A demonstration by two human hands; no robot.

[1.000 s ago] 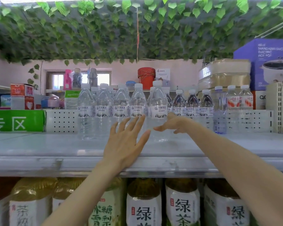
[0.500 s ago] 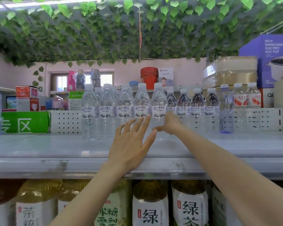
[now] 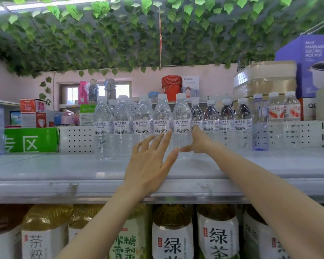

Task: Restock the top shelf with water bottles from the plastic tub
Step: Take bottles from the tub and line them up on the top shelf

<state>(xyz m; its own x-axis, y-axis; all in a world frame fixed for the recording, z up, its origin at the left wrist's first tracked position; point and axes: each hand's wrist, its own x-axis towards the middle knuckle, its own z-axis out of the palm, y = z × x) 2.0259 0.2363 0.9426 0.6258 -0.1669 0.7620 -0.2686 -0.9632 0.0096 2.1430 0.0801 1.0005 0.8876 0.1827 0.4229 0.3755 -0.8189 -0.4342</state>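
Hands [image 3: 151,163] [image 3: 198,144] beside bottle [image 3: 182,116]; right fingers [image 3: 195,130] half-hidden.

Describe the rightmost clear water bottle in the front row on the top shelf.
The clear plastic water bottle stands upright on the grey top shelf, white cap on, a white mountain-print label round its middle. The right hand flanks its right side, thumb across its lower front; the left hand's straight fingers reach its left side.

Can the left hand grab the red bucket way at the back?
Probably not. The left hand is near the front of the shelf, and rows of water bottles stand between it and the red bucket far behind.
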